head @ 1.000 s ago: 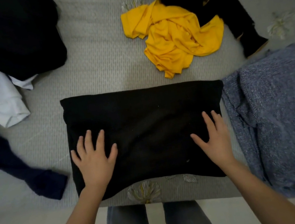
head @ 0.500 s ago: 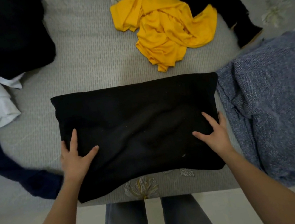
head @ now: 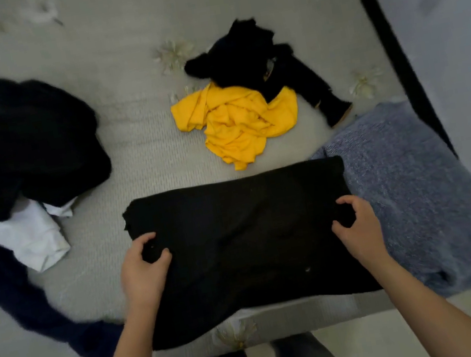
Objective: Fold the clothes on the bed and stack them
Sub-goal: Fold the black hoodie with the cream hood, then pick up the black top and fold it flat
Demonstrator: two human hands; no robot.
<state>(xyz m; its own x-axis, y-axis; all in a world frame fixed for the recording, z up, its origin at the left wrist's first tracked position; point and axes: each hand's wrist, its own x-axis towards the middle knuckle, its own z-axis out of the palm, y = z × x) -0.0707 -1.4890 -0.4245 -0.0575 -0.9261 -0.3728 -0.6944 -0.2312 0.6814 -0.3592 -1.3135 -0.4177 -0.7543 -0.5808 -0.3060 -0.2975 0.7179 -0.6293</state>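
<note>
A folded black garment (head: 248, 239) lies as a wide rectangle at the near edge of the grey bed (head: 144, 150). My left hand (head: 144, 268) grips its left side with curled fingers and thumb. On its right side my right hand (head: 357, 227) grips it the same way. The garment's near edge sags between my arms, and its right end touches a folded blue-grey knit (head: 412, 188) at the bed's right corner.
A crumpled yellow top (head: 236, 121) lies beyond the black garment, with a small black piece (head: 257, 61) behind it. At the left sit a dark fuzzy heap (head: 29, 142), white cloth (head: 30, 236) and a navy sleeve (head: 23, 300). A black bed frame (head: 404, 70) runs down the right.
Both hands went from lying flat on the black garment to gripping its left and right sides. The view has tilted up, showing more of the bed.
</note>
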